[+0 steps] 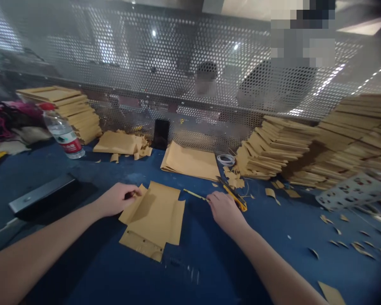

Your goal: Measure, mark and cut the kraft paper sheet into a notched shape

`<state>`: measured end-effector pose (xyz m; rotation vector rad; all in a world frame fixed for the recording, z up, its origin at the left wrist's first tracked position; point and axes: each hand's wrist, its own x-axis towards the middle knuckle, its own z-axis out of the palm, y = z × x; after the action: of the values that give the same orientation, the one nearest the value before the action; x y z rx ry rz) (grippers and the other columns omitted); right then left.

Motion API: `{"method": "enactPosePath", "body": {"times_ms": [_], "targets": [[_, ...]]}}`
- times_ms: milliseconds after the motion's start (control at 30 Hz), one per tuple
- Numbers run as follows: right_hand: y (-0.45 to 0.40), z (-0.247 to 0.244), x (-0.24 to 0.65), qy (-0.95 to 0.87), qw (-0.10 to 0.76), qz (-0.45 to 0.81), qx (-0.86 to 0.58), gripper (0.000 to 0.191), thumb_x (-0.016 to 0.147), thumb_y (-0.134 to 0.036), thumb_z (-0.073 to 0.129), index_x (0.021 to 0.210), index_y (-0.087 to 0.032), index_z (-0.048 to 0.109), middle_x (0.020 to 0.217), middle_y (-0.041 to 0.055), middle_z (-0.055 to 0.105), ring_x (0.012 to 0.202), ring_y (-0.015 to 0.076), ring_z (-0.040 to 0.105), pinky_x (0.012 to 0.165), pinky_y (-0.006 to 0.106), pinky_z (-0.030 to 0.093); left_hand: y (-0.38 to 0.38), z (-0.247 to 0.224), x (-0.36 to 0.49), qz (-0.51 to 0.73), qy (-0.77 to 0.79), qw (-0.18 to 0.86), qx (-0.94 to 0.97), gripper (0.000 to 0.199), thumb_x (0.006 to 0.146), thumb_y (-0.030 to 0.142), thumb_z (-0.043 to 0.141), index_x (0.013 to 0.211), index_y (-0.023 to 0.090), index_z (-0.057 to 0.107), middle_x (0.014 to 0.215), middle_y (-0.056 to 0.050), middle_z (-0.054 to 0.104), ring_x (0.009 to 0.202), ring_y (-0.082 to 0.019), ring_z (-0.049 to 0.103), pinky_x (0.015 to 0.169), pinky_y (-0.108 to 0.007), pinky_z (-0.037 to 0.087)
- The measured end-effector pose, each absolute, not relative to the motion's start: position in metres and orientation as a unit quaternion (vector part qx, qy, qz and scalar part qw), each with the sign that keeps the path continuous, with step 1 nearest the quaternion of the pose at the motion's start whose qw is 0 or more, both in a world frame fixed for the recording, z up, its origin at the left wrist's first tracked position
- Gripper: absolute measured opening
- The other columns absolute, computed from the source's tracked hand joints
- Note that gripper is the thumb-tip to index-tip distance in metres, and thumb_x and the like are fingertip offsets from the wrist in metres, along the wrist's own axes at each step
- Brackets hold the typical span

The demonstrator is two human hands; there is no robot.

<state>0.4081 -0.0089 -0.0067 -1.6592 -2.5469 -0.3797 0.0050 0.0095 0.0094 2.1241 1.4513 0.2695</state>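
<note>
A brown kraft paper sheet (pixel 152 216) with cut-out corners and creased side flaps lies on the blue table in front of me. At its upper left, my left hand (pixel 119 199) has its fingers curled in on the left flap. To the right of the sheet, my right hand (pixel 225 209) is closed on the near end of a thin yellow stick-like tool (pixel 193 193), whose exact kind I cannot make out. Just beyond that hand lies a black and orange cutter (pixel 235 197). Small dark marks show on the sheet's lower flap.
Kraft paper stacks stand at the left (pixel 79 114) and right (pixel 269 146), with a folded bundle (pixel 192 161) between. A water bottle (pixel 68 137), a phone (pixel 161 134) and a dark box (pixel 44 197) are around. Paper scraps (pixel 362 250) litter the right. A perforated metal screen (pixel 139 55) rises behind.
</note>
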Motion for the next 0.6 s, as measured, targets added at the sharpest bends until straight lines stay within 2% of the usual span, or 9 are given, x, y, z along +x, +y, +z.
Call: {"method": "enactPosePath", "body": {"times_ms": [100, 333, 600], "targets": [[-0.009, -0.008, 0.408, -0.818, 0.052, -0.155, -0.551, 0.028, 0.096, -0.034, 0.061, 0.118, -0.016, 0.062, 0.117, 0.0081, 0.064, 0.1, 0.0204, 0.065, 0.086, 0.042, 0.056, 0.006, 0.01, 0.009, 0.086, 0.528, 0.267, 0.802, 0.033, 0.095, 0.039, 0.061, 0.119, 0.016, 0.059, 0.117, -0.008, 0.063, 0.099, -0.02, 0.064, 0.085, -0.04, 0.056], [-0.004, -0.013, 0.408, -0.784, 0.141, -0.19, -0.575, 0.032, 0.096, -0.034, 0.061, 0.122, -0.016, 0.06, 0.123, 0.0092, 0.062, 0.105, 0.0227, 0.063, 0.089, 0.045, 0.055, 0.003, 0.005, 0.01, 0.105, 0.528, 0.242, 0.807, 0.034, 0.096, 0.039, 0.06, 0.121, 0.016, 0.059, 0.12, -0.008, 0.062, 0.102, -0.021, 0.064, 0.087, -0.041, 0.056], [0.013, -0.017, 0.44, -0.81, 0.2, -0.18, -0.521, 0.031, 0.096, -0.035, 0.06, 0.122, -0.017, 0.06, 0.122, 0.009, 0.062, 0.104, 0.0221, 0.064, 0.088, 0.044, 0.056, 0.015, -0.008, 0.031, 0.134, 0.525, 0.246, 0.803, 0.034, 0.096, 0.039, 0.06, 0.121, 0.017, 0.059, 0.12, -0.008, 0.062, 0.101, -0.02, 0.064, 0.086, -0.04, 0.056]]}}
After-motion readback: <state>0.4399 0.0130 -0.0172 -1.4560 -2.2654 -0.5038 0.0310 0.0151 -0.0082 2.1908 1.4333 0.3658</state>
